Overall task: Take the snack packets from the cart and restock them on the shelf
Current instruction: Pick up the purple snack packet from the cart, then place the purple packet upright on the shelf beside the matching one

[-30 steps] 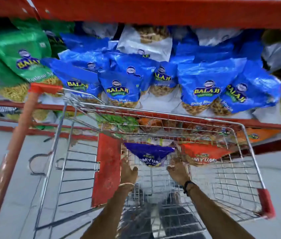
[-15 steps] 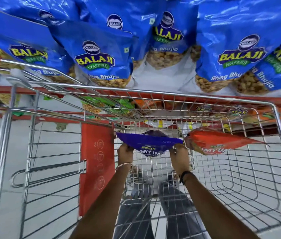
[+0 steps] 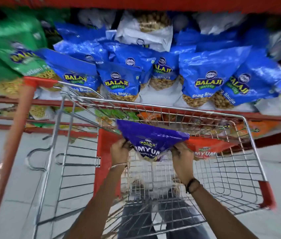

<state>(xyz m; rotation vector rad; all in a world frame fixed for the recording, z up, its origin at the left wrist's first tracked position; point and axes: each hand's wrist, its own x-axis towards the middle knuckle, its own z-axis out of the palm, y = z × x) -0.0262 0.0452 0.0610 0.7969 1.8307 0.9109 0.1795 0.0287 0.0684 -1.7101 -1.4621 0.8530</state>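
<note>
A purple snack packet (image 3: 151, 137) is held up inside the wire cart (image 3: 250, 135). My left hand (image 3: 119, 150) grips its left lower corner and my right hand (image 3: 182, 158) grips its right lower corner. An orange-red snack packet (image 3: 207, 148) lies in the cart just right of my right hand. Beyond the cart, the shelf (image 3: 274, 116) carries a row of blue snack packets (image 3: 207, 78) and green packets (image 3: 15, 54) at the left.
The cart's red handle bar (image 3: 7, 152) runs down the left side. A red flap (image 3: 105, 152) stands inside the cart beside my left hand. A lower shelf holds green and orange packets (image 3: 257, 126). Grey floor lies on both sides. My legs show through the cart's bottom.
Both hands closed on the purple packet and raised it from the cart floor, tilting its face up. The view pulled back from the shelf.
</note>
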